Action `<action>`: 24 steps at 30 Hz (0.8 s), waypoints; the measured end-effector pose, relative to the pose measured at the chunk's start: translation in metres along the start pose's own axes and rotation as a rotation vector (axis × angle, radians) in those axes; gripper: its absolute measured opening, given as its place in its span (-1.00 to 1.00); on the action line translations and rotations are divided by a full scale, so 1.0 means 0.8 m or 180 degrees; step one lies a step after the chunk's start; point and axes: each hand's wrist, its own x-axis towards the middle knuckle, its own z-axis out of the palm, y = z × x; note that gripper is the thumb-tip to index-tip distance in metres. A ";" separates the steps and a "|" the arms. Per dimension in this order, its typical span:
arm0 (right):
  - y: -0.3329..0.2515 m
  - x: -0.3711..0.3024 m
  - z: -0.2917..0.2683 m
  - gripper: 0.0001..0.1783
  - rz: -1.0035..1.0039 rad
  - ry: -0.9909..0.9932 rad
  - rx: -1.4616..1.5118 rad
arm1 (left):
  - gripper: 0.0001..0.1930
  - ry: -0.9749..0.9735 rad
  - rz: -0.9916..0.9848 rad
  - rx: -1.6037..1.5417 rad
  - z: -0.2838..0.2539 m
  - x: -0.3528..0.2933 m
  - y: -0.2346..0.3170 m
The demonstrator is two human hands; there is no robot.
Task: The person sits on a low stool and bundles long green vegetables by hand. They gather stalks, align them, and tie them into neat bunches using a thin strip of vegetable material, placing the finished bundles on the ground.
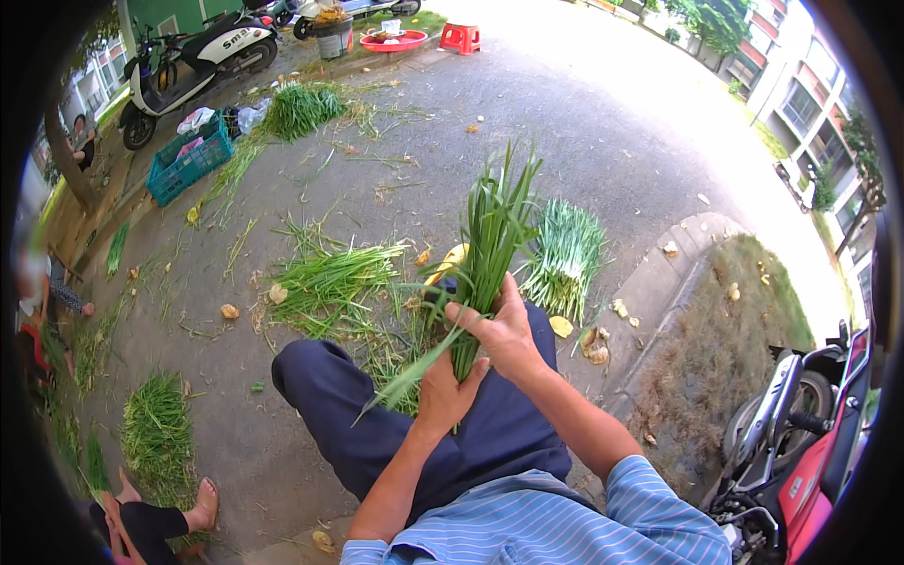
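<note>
A bundle of long green garlic chives (494, 235) stands upright above my lap, its leaf tips pointing away from me. My left hand (446, 394) is closed round its lower part. Just higher up, my right hand (507, 330) grips the same bundle, its fingers partly hidden behind the leaves. Some loose leaves (407, 381) hang off to the lower left across my knee. Beyond my left knee lies a loose pile of chives (339, 284) on the pavement. A neater bunch with pale stem ends (567, 254) rests to the right of the held bundle.
Another chive heap (158, 433) lies at left, near a seated person's foot (203, 507). Farther off are a teal crate (191, 155), a chive stack (301, 109), a red stool (460, 39) and a scooter (202, 56). A red motorbike (812, 471) stands close at right, beside a curb (659, 301).
</note>
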 end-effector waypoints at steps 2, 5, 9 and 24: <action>-0.027 0.004 0.001 -0.50 0.0361 -0.0080 0.0499 | -0.58 -0.0133 -0.0243 0.0144 -0.005 0.000 0.006; -0.043 0.009 -0.003 -0.64 0.0588 -0.0089 0.0962 | -0.63 -0.0601 -0.0915 -0.0642 -0.011 0.008 0.010; -0.067 0.002 0.004 -0.66 0.0660 -0.0051 0.1331 | -0.72 -0.1287 -0.1219 -0.1921 -0.031 0.036 0.039; -0.145 0.054 -0.027 -0.41 0.0298 -0.0115 0.1337 | -0.81 -0.1854 -0.1500 -0.1808 -0.062 0.037 0.090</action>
